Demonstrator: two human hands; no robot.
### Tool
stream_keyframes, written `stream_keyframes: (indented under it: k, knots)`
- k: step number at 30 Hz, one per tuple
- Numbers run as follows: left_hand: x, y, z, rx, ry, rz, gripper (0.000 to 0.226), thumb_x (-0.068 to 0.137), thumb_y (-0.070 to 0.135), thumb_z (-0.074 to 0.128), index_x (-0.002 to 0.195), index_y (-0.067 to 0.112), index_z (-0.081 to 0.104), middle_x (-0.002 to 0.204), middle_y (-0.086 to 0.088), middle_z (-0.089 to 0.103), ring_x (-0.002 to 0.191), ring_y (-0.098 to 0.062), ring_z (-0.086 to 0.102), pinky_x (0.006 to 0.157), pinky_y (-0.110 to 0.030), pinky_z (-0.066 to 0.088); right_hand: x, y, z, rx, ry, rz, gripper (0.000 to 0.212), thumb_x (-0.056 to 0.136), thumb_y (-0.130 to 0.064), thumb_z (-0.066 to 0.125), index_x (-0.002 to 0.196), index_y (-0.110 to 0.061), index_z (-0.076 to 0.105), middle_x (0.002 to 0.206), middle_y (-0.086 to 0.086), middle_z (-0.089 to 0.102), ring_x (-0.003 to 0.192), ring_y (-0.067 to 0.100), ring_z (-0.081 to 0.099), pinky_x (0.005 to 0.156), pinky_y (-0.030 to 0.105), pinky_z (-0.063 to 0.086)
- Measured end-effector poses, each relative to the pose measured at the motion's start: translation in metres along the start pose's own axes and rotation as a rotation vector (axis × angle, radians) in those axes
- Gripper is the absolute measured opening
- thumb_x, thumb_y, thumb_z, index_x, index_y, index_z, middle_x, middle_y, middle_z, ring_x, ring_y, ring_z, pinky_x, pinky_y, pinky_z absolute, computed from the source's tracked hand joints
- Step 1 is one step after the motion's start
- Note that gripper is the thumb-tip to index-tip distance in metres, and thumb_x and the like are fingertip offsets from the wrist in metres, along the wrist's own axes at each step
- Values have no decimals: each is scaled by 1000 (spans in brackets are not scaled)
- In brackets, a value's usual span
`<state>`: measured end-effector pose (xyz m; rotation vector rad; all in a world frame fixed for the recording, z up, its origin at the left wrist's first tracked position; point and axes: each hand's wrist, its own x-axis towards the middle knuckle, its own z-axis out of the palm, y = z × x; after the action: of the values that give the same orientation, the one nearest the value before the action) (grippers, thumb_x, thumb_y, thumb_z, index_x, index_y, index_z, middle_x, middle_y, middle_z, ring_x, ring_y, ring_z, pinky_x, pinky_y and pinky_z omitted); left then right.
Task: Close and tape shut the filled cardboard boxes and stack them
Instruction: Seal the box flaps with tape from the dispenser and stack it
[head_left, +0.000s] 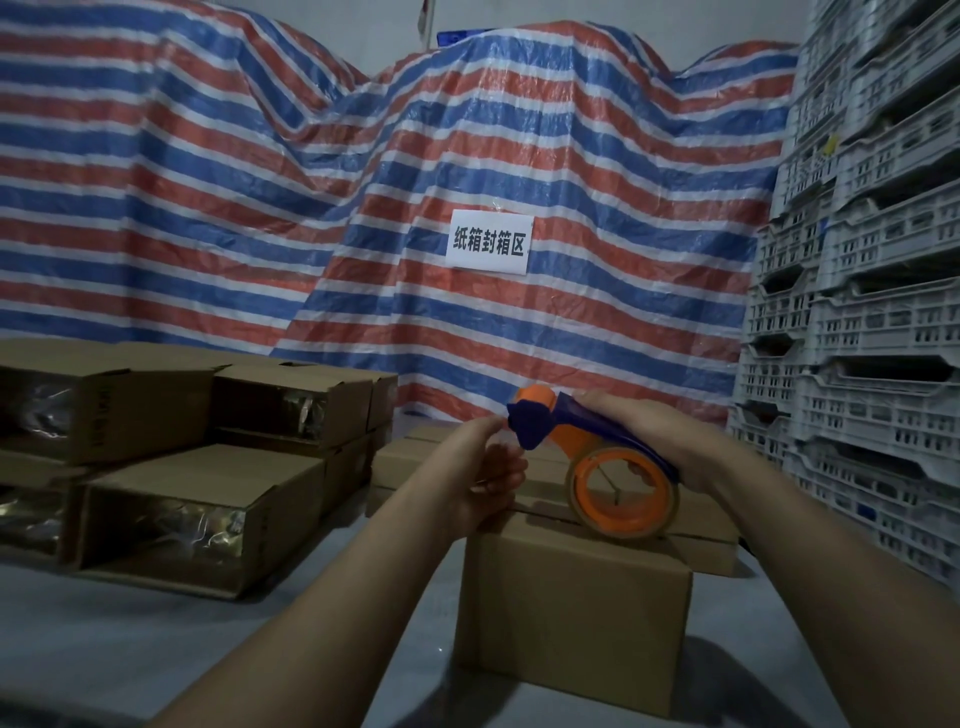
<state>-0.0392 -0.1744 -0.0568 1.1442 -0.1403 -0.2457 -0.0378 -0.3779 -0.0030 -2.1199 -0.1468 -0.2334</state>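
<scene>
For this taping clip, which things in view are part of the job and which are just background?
Part of the job:
- tape dispenser, gripped by the right hand
- left hand, fingers at the dispenser's front end
- closed cardboard box under the dispenser
- open boxes stacked at left, awaiting sealing

Background:
- striped tarpaulin
- paper sign
- white plastic crates

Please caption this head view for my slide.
Right hand holds tape dispenser over cardboard box; left hand pinches its front.

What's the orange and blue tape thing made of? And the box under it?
The tape dispenser looks like smooth, hard plastic: bright solid colours, moulded curves. The box looks like plain brown cardboard: matte, with folded flaps on top.
</scene>
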Motion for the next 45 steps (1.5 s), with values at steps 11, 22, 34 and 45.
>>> stream_keyframes:
  k: [11, 22, 34, 45]
  knots:
    - [3, -4, 4, 46, 121, 52, 5, 92, 11, 59, 89, 8, 62, 66, -2, 55, 65, -14, 52, 85, -35, 53, -1, -7, 0, -58, -5, 24, 58, 85, -69, 60, 102, -15, 74, 81, 6, 77, 65, 15, 70, 68, 28, 52]
    - [23, -11, 4, 6, 309, 96, 22, 101, 20, 51, 120, 9, 51, 102, -10, 52, 76, -18, 53, 60, -33, 57, -7, -6, -38, -153, -93, 218, 52, 91, -61, 60, 98, -11, 72, 67, 4, 70, 46, 11, 60, 42, 21, 46]
    - [18, -15, -22, 196, 364, 266, 11, 96, 16, 56, 92, 8, 60, 85, -7, 60, 76, -18, 57, 61, -27, 47, -11, -9, -40, -303, -151, 235, 51, 91, -60, 61, 103, -12, 70, 75, 3, 73, 56, 11, 65, 57, 22, 52]
    - [17, -32, -56, 467, 415, 344, 28, 89, 32, 71, 74, 7, 70, 67, -4, 63, 63, -15, 55, 56, -27, 43, 1, -35, -12, -662, -199, 259, 43, 96, -61, 53, 92, -21, 68, 62, -7, 70, 48, 4, 61, 58, 20, 47]
